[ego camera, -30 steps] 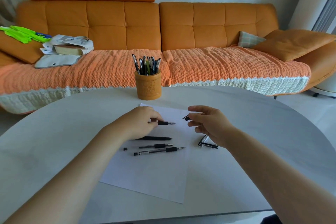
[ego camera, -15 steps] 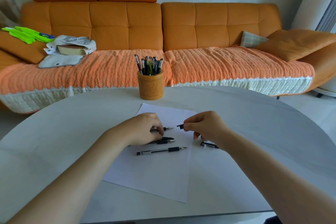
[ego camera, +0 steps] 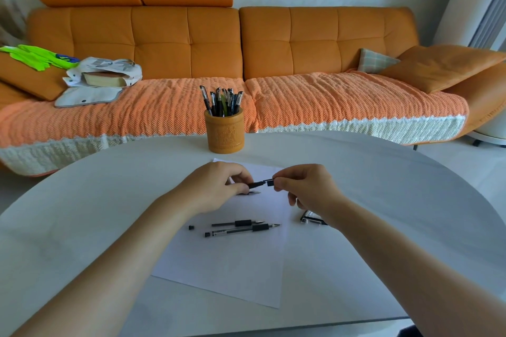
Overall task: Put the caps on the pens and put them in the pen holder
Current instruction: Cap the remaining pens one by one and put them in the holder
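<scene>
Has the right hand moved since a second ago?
Yes: against the pen holder, the right hand shifted left, bringing its cap to the pen in the left hand.

Pens on paper, pen holder behind

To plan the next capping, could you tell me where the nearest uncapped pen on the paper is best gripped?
Pinch the nearest pen by its clear barrel, left of the black rubber section, coming down from above. It lies flat on the paper with the tip pointing right, so this leaves the tip free; another pen lies just behind it.
</scene>
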### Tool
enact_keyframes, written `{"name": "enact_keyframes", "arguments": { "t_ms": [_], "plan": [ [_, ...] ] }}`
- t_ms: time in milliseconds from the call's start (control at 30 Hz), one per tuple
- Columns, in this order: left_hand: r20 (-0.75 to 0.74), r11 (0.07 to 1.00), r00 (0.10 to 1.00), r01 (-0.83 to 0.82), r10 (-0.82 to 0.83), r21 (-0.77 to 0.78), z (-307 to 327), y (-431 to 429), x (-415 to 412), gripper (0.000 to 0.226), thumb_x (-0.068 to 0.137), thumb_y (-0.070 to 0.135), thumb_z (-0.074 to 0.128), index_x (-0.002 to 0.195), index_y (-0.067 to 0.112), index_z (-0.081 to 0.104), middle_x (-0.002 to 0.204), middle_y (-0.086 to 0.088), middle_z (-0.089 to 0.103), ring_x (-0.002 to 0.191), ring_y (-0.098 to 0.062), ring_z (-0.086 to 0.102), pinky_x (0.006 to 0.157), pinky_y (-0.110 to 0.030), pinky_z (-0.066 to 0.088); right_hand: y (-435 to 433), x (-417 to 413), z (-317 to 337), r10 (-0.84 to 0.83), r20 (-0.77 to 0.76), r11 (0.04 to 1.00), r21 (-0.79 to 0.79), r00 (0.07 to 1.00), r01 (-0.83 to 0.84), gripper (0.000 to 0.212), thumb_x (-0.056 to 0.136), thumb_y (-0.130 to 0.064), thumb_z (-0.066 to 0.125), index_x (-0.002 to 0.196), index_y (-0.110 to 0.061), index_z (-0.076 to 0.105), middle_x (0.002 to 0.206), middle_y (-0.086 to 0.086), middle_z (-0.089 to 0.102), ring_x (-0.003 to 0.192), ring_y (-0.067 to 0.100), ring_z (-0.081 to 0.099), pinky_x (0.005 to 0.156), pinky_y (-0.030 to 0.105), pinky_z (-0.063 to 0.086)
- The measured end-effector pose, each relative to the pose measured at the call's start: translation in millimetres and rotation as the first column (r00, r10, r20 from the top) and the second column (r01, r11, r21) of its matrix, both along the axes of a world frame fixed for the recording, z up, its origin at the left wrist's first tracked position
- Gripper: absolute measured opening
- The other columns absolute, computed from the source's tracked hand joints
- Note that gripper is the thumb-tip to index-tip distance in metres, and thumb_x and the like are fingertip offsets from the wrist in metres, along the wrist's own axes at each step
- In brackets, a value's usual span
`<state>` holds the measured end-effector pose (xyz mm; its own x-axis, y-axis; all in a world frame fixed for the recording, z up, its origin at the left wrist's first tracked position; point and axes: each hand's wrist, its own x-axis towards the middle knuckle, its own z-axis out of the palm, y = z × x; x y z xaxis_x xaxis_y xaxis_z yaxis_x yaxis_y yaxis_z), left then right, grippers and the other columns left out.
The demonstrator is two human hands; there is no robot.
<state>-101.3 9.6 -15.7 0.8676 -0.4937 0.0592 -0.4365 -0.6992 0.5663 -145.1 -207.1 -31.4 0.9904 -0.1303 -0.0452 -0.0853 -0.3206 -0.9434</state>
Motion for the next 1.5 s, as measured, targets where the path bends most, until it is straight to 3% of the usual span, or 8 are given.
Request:
{"name": "enact_keyframes", "arguments": {
  "t_ms": [567,733,833,1000,1167,1267,1400,1500],
  "plan": [
    [-0.020,1.000,1.000,0.016,-0.016,-0.017,4,-1,-2,0.018,0.098,0.027,0.053,0.100,0.037,0.067,0.089,0.020,0.067,0.083,-0.010,0.059,0.076,-0.032,0.048,4,-2,3,0.025,0.033,0.999,0.040,0.999,-0.027,0.010,0.087,-0.016,0.070,0.084,-0.019,0.079,0.083,0.016,0.074,0.057,0.019,0.051,0.044,0.023,0.037],
    [-0.037,0.997,0.998,0.058,-0.060,-0.055,6,-4,-4,0.021,0.101,0.025,0.049,0.102,0.035,0.067,0.089,0.016,0.068,0.060,0.001,0.054,0.062,-0.022,0.040,6,-5,5,0.055,0.020,0.998,-0.029,0.998,-0.054,0.009,0.086,-0.017,0.070,0.085,-0.020,0.079,0.057,0.007,0.064,0.042,0.012,0.041,0.042,0.020,0.034],
    [-0.075,0.998,0.995,0.059,-0.060,-0.024,7,-6,-6,0.020,0.102,0.026,0.048,0.103,0.030,0.067,0.092,0.014,0.068,0.066,0.010,0.052,0.062,-0.017,0.035,8,-5,5,0.044,0.023,0.999,-0.007,0.999,-0.044,0.009,0.086,-0.016,0.071,0.088,-0.020,0.079,0.053,0.005,0.061,0.040,0.011,0.039,0.042,0.020,0.034],
    [-0.139,0.998,0.989,0.052,-0.045,0.048,9,-4,-4,0.021,0.101,0.026,0.049,0.099,0.030,0.070,0.089,0.014,0.069,0.078,-0.006,0.058,0.070,-0.023,0.044,6,-5,8,0.028,0.056,0.997,0.067,0.998,-0.031,0.008,0.087,-0.013,0.071,0.089,-0.015,0.079,0.064,0.014,0.068,0.047,0.016,0.046,0.043,0.022,0.037],
    [-0.039,0.997,0.998,0.054,-0.052,0.061,12,-3,-5,0.023,0.098,0.025,0.055,0.085,0.022,0.073,0.077,0.003,0.065,0.069,-0.009,0.053,0.063,-0.025,0.040,9,-10,8,0.054,0.063,0.997,0.060,0.997,-0.058,0.013,0.092,-0.010,0.065,0.086,-0.009,0.076,0.053,-0.005,0.066,0.037,0.009,0.045,0.040,0.019,0.034],
    [-0.014,0.998,0.998,0.055,-0.054,0.043,10,-2,-4,0.023,0.097,0.023,0.056,0.081,0.019,0.073,0.077,-0.001,0.065,0.071,-0.013,0.056,0.066,-0.029,0.043,10,-10,8,0.054,0.030,0.993,0.104,0.998,-0.057,0.018,0.095,-0.010,0.061,0.080,-0.008,0.071,0.042,-0.008,0.057,0.032,0.009,0.040,0.038,0.016,0.031],
    [-0.048,0.995,0.996,0.068,-0.071,-0.075,7,-7,2,0.016,0.095,0.025,0.062,0.098,0.028,0.078,0.080,0.011,0.069,0.068,-0.003,0.060,0.066,-0.021,0.043,22,-5,6,0.012,0.032,0.961,0.278,0.999,-0.021,0.013,0.094,-0.010,0.062,0.091,-0.004,0.072,0.062,0.005,0.061,0.045,0.017,0.052,0.043,0.024,0.041],
    [-0.022,0.982,0.998,0.059,-0.064,-0.178,7,-11,10,0.020,0.092,0.027,0.067,0.108,0.036,0.076,0.079,0.012,0.071,0.065,-0.005,0.062,0.067,-0.029,0.052,27,3,8,0.012,0.030,0.879,0.475,0.999,-0.025,0.011,0.094,-0.011,0.065,0.098,-0.003,0.071,0.070,0.006,0.065,0.055,0.018,0.059,0.049,0.026,0.047]
  ]
}}
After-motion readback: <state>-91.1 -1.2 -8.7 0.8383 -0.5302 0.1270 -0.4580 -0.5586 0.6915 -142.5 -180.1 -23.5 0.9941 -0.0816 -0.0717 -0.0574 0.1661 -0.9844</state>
